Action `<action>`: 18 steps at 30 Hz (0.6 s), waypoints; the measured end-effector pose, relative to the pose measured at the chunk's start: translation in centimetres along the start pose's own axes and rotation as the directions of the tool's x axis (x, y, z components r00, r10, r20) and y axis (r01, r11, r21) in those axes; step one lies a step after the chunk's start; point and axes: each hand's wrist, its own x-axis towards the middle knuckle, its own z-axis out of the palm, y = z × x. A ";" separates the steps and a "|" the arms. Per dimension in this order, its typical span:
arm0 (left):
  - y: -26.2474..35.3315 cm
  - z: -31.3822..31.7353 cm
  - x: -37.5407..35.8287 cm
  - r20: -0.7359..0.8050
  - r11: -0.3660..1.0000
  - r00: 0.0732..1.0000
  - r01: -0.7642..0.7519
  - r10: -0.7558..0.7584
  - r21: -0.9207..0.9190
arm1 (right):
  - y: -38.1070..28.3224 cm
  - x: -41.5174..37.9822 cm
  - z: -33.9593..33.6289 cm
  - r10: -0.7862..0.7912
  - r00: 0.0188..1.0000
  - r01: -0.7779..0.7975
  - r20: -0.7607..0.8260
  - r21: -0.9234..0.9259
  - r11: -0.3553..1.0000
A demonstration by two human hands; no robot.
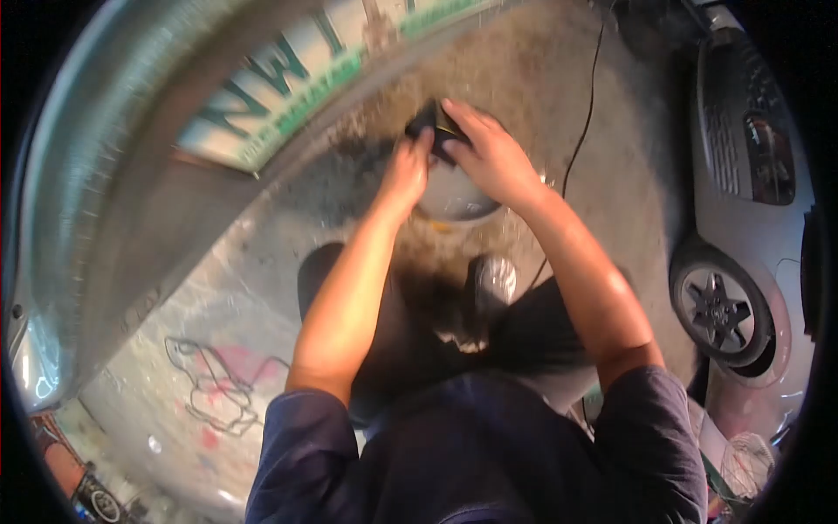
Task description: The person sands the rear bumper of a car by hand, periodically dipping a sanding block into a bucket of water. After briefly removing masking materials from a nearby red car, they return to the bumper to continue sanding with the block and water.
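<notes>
Both hands meet above a round, pale container [456,196] on the stained floor. A dark, flat piece [425,120] with a thin yellow line is held between them. My left hand [408,171] grips its lower left side, thumb pressed against it. My right hand [491,155] has its fingers on the top and right side of the same piece. What the piece is made of, I cannot make out. Part of the container's far rim is hidden behind my hands.
A licence plate [284,83] on a curved vehicle body [65,175] is at the upper left. A dark cable [581,131] runs along the floor. At the right stands a grey car with a wheel [717,304]. My shoe [495,281] is below the container.
</notes>
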 end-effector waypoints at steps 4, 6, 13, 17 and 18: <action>-1.2 0.5 -0.3 0.076 0.999 0.997 0.021 -0.023 0.027 | -1.2 -1.3 2.2 -0.126 0.990 0.137 0.058 -0.574 0.807; -1.7 0.6 -0.5 0.067 0.990 0.989 0.125 -0.129 0.069 | -0.3 -1.6 2.8 -0.113 0.992 0.120 0.048 -0.588 0.800; 0.0 -0.6 -0.7 0.029 0.777 0.999 -0.002 -0.020 0.629 | 0.4 0.1 3.0 0.522 0.797 -0.253 0.303 -0.618 0.745; 8.2 0.8 -5.6 0.134 0.582 0.940 -0.301 0.313 0.755 | 5.8 -1.3 7.5 0.608 0.687 -0.252 0.398 -0.654 0.713; 11.9 1.5 -7.1 0.192 0.542 0.909 -0.380 0.371 0.750 | 6.6 -1.6 8.2 0.606 0.665 -0.218 0.437 -0.663 0.717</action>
